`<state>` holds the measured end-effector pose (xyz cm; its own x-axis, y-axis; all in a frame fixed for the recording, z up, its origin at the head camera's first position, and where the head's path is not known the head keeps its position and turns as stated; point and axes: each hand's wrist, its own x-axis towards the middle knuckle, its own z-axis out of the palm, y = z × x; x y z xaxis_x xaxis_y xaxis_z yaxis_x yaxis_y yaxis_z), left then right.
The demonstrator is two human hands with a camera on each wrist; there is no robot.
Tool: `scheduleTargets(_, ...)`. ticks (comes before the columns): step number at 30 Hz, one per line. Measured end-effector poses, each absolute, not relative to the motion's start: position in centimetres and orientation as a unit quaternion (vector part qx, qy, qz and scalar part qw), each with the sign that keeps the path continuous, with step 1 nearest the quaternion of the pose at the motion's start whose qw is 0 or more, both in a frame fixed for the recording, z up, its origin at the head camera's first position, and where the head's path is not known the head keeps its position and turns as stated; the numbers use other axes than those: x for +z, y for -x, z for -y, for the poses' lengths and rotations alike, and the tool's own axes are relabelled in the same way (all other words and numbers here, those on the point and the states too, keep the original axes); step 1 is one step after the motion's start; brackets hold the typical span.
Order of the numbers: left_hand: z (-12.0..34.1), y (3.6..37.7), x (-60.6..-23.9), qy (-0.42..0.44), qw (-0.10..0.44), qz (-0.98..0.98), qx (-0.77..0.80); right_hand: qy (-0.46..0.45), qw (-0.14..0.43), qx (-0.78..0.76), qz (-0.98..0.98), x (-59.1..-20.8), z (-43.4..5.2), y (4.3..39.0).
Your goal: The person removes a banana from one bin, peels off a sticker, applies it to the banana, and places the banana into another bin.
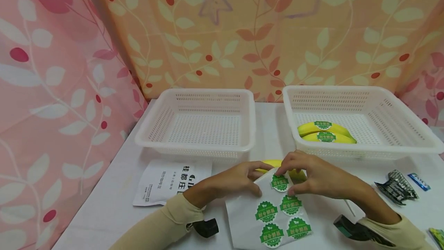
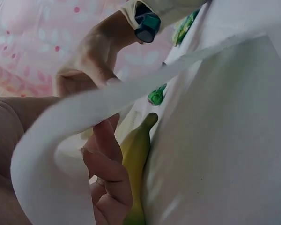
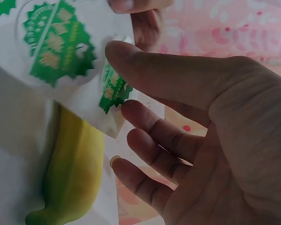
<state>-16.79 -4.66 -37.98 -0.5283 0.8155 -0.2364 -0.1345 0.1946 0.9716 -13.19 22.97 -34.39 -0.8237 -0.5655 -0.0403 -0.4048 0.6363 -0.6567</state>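
A white sheet (image 1: pixel 243 219) bears several round green-and-white stickers and tilts up in front of the person. My left hand (image 1: pixel 239 180) grips its upper left edge, thumb on the front and fingers behind, as the left wrist view shows. At the top corner, my right hand (image 1: pixel 319 176) has its thumb and index finger at opposite edges of one green sticker (image 3: pixel 114 86), pinching there; the other fingers are loosely bent. Just behind the sheet lies a yellow banana with a greenish end (image 3: pixel 77 164), partly hidden in the head view.
Two white perforated baskets stand at the back; the right basket (image 1: pixel 360 149) holds bananas (image 1: pixel 326 132) with green stickers, the left basket (image 1: pixel 204 147) nothing visible. A white printed pouch (image 1: pixel 159 184) lies left, a black packet (image 1: pixel 397 188) and a small blue packet (image 1: pixel 419 181) right.
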Motion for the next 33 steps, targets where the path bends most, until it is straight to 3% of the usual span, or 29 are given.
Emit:
scheduleTargets(13, 4.7, 16.8, -37.7, -0.257, 0.416, -0.647, 0.585, 0.306, 0.115, -0.324, -0.888, -34.7, -23.0, 13.3)
scheduleTargets(17, 4.6, 16.7, -38.0, -0.287, 0.377, -0.702, 0.532, 0.316, 0.103, -0.329, -0.884, -34.6, -23.2, 13.4)
scheduleTargets(23, 4.3, 16.3, -38.5, -0.399, 0.280, -0.778, 0.395, 0.293, 0.077, -0.355, -0.884, -33.9, -23.7, 13.1)
scheduleTargets(28, 3.8, 15.6, -38.8, -0.477, 0.199, -0.791, 0.327, 0.293, 0.013, -0.359, -0.886, -33.6, -23.8, 12.8)
scheduleTargets(33, 3.4, 15.1, -38.5, -0.486, 0.157, -0.793, 0.332, 0.308, -0.046, -0.345, -0.885, -33.4, -23.9, 12.7)
